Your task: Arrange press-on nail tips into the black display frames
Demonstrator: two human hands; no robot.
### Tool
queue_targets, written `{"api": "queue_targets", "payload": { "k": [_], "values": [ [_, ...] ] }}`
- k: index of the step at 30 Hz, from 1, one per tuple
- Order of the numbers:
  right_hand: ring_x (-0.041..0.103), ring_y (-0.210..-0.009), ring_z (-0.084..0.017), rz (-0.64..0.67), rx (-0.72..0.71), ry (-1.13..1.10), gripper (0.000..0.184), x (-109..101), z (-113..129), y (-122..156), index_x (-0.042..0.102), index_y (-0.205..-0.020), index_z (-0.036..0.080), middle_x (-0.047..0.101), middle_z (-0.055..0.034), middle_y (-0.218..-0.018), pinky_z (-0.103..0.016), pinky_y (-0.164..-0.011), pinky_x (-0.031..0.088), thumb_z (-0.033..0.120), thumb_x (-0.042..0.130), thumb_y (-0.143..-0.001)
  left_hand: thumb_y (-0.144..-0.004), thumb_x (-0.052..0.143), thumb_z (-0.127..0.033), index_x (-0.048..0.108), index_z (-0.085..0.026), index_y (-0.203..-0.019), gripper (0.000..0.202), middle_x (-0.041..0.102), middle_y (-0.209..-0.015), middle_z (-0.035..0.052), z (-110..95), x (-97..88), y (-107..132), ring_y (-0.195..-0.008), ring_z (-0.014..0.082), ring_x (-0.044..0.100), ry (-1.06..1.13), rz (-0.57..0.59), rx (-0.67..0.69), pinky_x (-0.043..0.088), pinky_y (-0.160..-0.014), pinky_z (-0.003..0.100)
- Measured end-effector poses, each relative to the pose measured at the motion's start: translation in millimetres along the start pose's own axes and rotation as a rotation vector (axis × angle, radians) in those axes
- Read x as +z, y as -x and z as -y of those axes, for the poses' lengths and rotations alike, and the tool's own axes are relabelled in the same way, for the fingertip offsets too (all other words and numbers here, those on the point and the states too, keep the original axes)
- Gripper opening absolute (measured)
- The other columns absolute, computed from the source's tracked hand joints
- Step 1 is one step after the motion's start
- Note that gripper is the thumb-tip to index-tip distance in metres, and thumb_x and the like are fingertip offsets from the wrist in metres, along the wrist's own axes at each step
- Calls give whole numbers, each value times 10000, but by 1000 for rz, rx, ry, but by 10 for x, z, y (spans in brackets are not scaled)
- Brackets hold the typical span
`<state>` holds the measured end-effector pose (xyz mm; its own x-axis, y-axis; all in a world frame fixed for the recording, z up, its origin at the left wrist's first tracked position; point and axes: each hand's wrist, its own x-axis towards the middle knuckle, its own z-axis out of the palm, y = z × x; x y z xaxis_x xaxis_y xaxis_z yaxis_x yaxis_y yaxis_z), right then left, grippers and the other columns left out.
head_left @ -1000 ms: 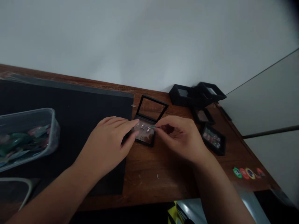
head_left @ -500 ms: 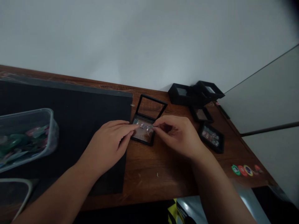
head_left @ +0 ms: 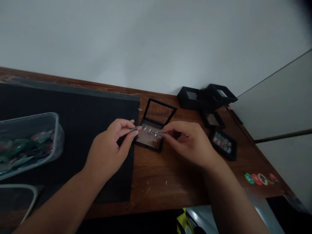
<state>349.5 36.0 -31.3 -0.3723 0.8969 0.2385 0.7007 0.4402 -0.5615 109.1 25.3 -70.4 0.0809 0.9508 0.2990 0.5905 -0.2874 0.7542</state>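
Observation:
A small black case (head_left: 149, 147) with its framed, see-through lid (head_left: 159, 111) raised stands on the wooden table. A row of small shiny pieces (head_left: 149, 130) lies inside, on a clear sheet. My left hand (head_left: 109, 148), just left of the case, pinches a small grey-green piece (head_left: 134, 129) between thumb and fingers. At the case's right side, my right hand (head_left: 187, 139) is closed in a pinch on a thin greenish sliver (head_left: 159, 133). One end of that sliver is hidden by the fingertips, and its kind is too small to tell.
A clear plastic tub (head_left: 59, 139) of colourful bits rests on a black mat (head_left: 102, 110) at left. Several black cases (head_left: 192, 97) are grouped at the back right; another case (head_left: 224, 143) holds shiny pieces. Round coloured stickers (head_left: 255, 178) mark the table's right side.
My left hand has drawn back from inside the case toward the left, and a small grey-green piece now shows in its pinch. My right hand has stayed almost still.

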Motion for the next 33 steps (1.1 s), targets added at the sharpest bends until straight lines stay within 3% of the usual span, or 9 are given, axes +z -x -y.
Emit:
{"api": "queue_targets", "payload": {
  "k": [2,8,12,17,25,30,33],
  "values": [
    [587,-652,-124,13,-5,7,67,-4,5,2,725,-909,213,700,3,-779,-242,-616,416,231,661,-900,-944,625,-332,582,-289,-988,76,799,-1054,-58,7,-1,4,-1155,194,703,12,10,6,577,-890,275],
    [594,-633,-116,49,18,-6,31,0,29,6,716,-872,213,686,21,-726,-230,-596,395,197,690,-865,-890,704,-397,708,-281,-933,124,806,-958,-39,43,-14,7,-874,196,772,-58,16,1,533,-549,231],
    [593,-635,-119,63,18,-24,39,4,43,8,713,-865,212,693,13,-737,-232,-598,399,196,679,-872,-879,725,-371,755,-294,-883,83,795,-857,-52,60,-8,-4,-758,181,749,-129,37,109,536,-603,263],
    [600,-654,-124,62,18,-15,28,13,27,12,705,-859,211,693,12,-747,-234,-610,403,200,683,-871,-877,729,-408,778,-302,-896,118,799,-910,-28,76,10,-9,-813,220,752,-250,-31,193,559,-718,338],
    [590,-661,-128,117,37,-26,41,57,26,10,707,-869,215,683,8,-759,-240,-617,401,203,670,-883,-835,786,-345,742,-259,-888,110,797,-960,-10,89,19,-10,-887,204,754,-139,-80,202,595,-809,338],
    [585,-660,-125,120,52,-37,46,55,28,11,714,-875,221,681,12,-755,-241,-616,399,220,672,-893,-844,788,-269,714,-240,-888,91,794,-918,-17,53,8,18,-930,177,748,-93,-158,340,594,-890,320],
    [583,-661,-126,118,53,-25,56,44,28,5,716,-883,217,684,7,-766,-243,-615,400,232,666,-904,-826,804,-237,709,-235,-887,114,789,-883,-31,28,-1,15,-892,167,753,-77,-196,420,615,-856,304]
  ]
}}
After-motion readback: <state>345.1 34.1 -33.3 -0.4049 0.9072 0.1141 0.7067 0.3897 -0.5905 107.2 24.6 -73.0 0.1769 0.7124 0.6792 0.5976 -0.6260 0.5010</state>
